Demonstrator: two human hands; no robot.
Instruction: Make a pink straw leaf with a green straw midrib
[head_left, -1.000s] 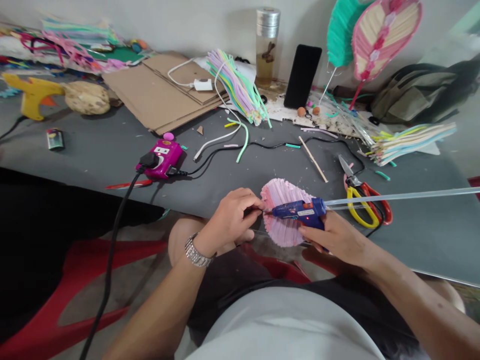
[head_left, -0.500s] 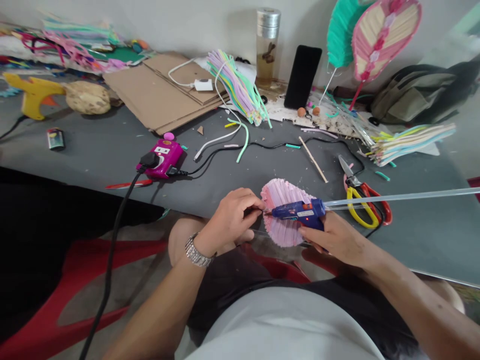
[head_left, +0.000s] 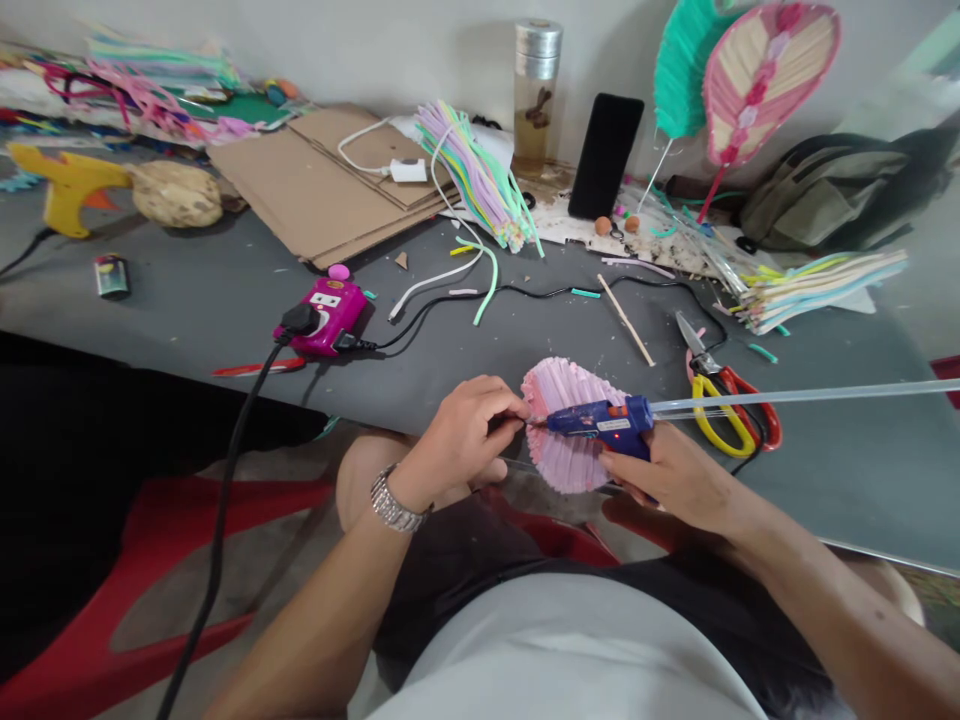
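My left hand (head_left: 472,430) is closed, thumb and forefinger pinched at the left edge of a pink and lilac leaf-shaped fan (head_left: 559,465) made of fuzzy pipe cleaners. What exactly lies between those fingertips is hard to make out. My right hand (head_left: 660,475) grips a blue hot glue gun (head_left: 600,422) with a small red light on. A long clear glue stick (head_left: 810,395) sticks out of its back. The gun lies across the fan, and its nozzle points left, close to my left fingertips. The fan is at the table's front edge, above my lap.
Scissors (head_left: 724,400) with red and yellow handles lie right of the glue gun. A thin wooden stick (head_left: 626,320) and a magenta power socket (head_left: 326,315) with black cords are on the grey table (head_left: 435,370). Behind are pipe-cleaner bundles (head_left: 476,180), cardboard (head_left: 322,205), a phone (head_left: 606,155) and a bottle (head_left: 536,100).
The glue gun has shifted very slightly to the right over the fan. My left hand keeps its place and its pinch.
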